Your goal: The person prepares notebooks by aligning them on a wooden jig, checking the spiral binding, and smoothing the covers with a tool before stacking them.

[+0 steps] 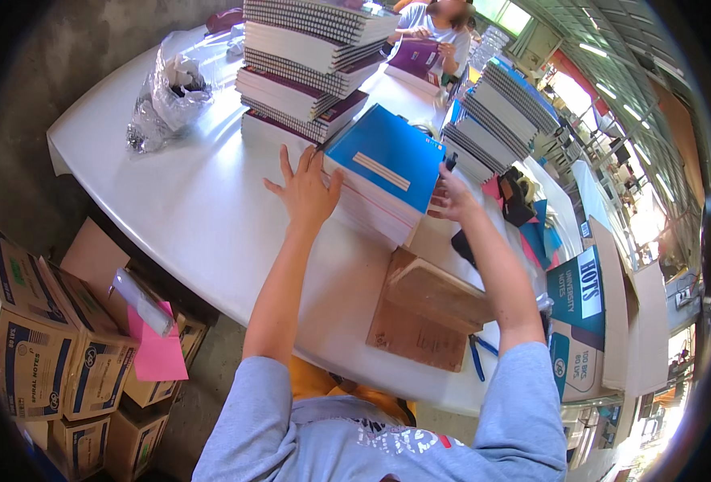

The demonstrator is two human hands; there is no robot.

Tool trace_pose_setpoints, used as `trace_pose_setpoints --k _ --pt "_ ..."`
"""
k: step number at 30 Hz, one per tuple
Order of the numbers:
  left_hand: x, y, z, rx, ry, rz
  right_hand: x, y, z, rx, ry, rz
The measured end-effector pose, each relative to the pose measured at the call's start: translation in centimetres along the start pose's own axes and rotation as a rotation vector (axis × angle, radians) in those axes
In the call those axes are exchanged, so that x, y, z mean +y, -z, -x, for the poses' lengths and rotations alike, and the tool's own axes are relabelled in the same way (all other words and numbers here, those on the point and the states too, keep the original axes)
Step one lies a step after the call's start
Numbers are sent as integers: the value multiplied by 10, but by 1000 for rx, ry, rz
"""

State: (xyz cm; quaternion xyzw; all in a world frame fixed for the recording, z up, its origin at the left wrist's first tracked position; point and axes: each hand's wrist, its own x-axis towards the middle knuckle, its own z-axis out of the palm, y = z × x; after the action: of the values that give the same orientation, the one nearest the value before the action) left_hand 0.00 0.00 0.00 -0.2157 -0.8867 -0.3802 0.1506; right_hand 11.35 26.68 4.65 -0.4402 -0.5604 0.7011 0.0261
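A squared-up stack of notebooks with a blue cover on top stands on the white table in front of me, its pale page edges facing me. My left hand is at the stack's left side, fingers spread, with the thumb by its near left corner. On the opposite side, my right hand has its fingers apart against or close beside the stack's right edge. Neither hand is wrapped round anything. Just behind my left fingertips rises a tall pile of spiral notebooks, some with maroon covers.
Nearer me lie a brown wooden L-shaped block and blue-handled pliers. More spiral notebooks stand far right, near a tape dispenser. Crumpled plastic sits far left. Cartons flank the table. Across it, another person holds a maroon notebook.
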Motion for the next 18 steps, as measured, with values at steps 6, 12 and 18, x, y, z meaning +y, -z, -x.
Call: trace_pose_setpoints --k 6,12,18 --pt "8 11 2 114 -247 -303 15 -18 -32 225 223 74" --pt "20 17 1 -197 -187 -122 12 23 -53 193 330 -143" --pt "-4 5 -7 -122 -138 -60 4 3 -2 511 560 131"
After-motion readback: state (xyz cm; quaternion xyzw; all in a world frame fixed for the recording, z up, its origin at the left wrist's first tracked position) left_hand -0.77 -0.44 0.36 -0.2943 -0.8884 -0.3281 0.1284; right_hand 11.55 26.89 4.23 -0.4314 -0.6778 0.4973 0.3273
